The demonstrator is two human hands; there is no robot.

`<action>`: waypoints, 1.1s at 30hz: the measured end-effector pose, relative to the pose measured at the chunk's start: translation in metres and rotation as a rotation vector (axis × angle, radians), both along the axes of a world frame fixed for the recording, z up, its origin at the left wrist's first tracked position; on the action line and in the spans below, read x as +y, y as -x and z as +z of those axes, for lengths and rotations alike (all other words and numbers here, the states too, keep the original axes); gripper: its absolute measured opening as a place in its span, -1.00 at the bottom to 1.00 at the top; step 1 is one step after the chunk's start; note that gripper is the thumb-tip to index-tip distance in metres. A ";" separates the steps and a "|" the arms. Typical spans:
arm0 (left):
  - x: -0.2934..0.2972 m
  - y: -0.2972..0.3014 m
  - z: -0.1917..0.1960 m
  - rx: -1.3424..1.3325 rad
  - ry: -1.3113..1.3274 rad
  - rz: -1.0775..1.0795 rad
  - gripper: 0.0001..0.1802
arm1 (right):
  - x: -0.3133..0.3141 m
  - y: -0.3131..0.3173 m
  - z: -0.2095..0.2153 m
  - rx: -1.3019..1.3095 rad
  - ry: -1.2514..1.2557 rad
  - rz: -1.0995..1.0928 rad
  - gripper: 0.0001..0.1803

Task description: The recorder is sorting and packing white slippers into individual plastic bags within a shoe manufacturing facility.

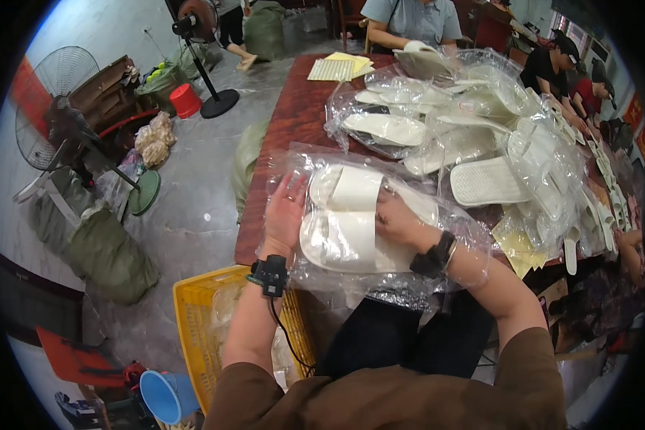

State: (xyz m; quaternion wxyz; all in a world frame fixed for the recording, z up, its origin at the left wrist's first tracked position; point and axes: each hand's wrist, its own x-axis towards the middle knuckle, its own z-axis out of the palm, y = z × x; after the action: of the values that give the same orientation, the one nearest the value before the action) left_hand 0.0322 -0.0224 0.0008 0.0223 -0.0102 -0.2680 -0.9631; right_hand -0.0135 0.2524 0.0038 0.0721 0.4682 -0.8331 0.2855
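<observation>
Two white slides (347, 242), apparently being settled inside a clear bag (330, 278) (left hand (284, 216) spread at left; right hand (400, 221), grip unclear), likely need steadying next.

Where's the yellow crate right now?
The yellow crate is in the lower left of the head view, just below the near-left corner of the table, partly hidden by the left forearm, with the blue bucket to its left.
</observation>
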 end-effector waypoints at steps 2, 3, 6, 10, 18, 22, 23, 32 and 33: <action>-0.003 -0.003 0.002 -0.018 -0.019 0.011 -0.48 | -0.005 -0.006 0.004 0.019 0.012 -0.054 -0.64; -0.002 -0.003 0.007 -0.016 -0.034 0.024 -0.49 | -0.008 -0.009 0.007 0.059 0.026 -0.107 -0.64; -0.001 -0.002 0.013 -0.023 0.035 0.047 -0.46 | -0.013 -0.006 -0.002 -0.013 -0.039 -0.112 -0.65; -0.002 -0.020 0.054 0.194 0.944 0.101 -0.44 | -0.025 -0.011 -0.003 -0.155 -0.059 -0.092 -0.69; -0.013 -0.016 0.048 0.265 1.395 0.249 -0.45 | -0.035 -0.006 0.016 -0.152 -0.087 -0.103 -0.63; -0.076 -0.016 -0.016 0.285 1.061 0.198 -0.31 | -0.062 -0.010 0.025 -0.017 -0.153 0.000 -0.58; -0.067 -0.010 -0.010 0.293 1.050 0.181 -0.31 | -0.057 -0.005 0.015 -0.019 -0.160 -0.019 -0.58; -0.021 -0.016 0.081 0.254 1.602 0.220 -0.43 | -0.057 -0.004 0.007 0.005 -0.265 -0.120 -0.65; -0.010 -0.013 0.075 0.320 1.650 0.188 -0.41 | -0.057 -0.006 0.011 0.016 -0.191 -0.119 -0.66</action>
State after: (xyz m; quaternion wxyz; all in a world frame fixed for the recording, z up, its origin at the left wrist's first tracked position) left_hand 0.0454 -0.0329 0.0761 0.1255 -0.1372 -0.8786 -0.4398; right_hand -0.0080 0.1958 0.0146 0.0507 0.4251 -0.8822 0.1960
